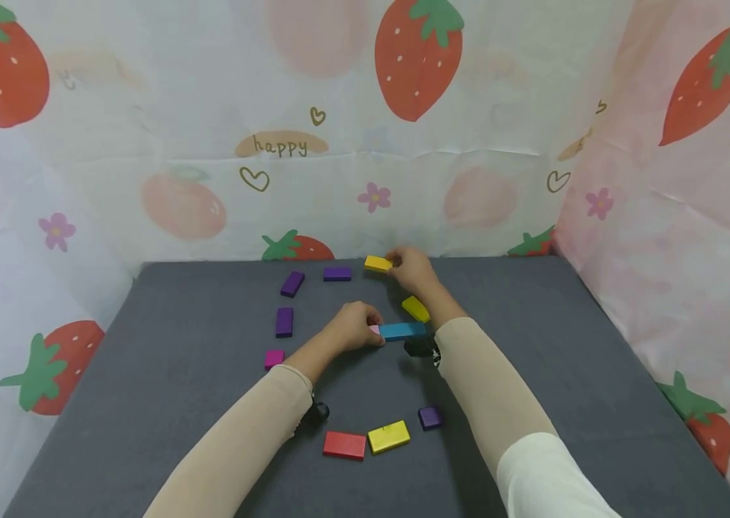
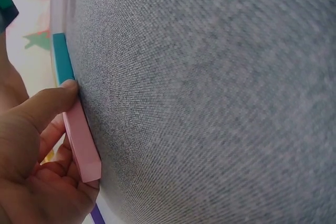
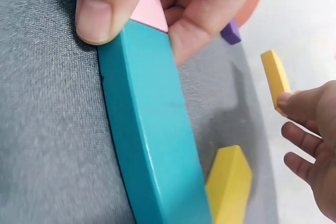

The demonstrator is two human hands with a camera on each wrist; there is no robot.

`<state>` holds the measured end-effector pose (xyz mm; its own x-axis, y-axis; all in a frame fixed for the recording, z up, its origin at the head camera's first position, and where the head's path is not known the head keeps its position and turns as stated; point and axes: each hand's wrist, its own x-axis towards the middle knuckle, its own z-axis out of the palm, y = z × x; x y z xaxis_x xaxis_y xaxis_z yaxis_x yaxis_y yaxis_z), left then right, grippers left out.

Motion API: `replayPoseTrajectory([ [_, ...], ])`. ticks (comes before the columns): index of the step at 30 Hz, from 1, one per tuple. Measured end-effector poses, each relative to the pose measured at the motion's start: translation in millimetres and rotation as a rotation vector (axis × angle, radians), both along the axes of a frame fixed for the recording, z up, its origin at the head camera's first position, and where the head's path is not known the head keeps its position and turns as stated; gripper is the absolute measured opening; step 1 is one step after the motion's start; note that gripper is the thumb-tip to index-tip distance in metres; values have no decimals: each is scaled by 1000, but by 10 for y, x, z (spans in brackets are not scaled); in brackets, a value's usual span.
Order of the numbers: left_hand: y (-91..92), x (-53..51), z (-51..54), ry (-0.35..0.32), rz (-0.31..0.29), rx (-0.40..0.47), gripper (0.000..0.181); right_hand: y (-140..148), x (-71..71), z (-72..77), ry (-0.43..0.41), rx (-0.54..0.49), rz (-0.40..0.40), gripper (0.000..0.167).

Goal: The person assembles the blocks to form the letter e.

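Observation:
My left hand grips a pink block, its thumb on the seam where that block meets the end of a blue block. The two lie in line in the middle of the grey table. Farther back, my right hand pinches one end of a yellow block between thumb and finger. In the right wrist view this yellow block is tilted and seems held above the surface. A second yellow block lies at a slant between the right forearm and the blue block.
Purple blocks curve along the back left, down to a magenta block beside the left sleeve. Near the front lie a red block, a yellow block and a small purple block. A printed cloth hangs behind the table.

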<state>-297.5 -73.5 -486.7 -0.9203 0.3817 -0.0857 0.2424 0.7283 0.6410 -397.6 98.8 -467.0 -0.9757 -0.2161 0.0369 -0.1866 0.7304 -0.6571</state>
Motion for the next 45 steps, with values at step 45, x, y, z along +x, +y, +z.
replayPoseTrajectory([
  [45, 19, 22, 18, 3, -8, -18, 27, 177, 299, -107, -95, 112, 247, 36],
])
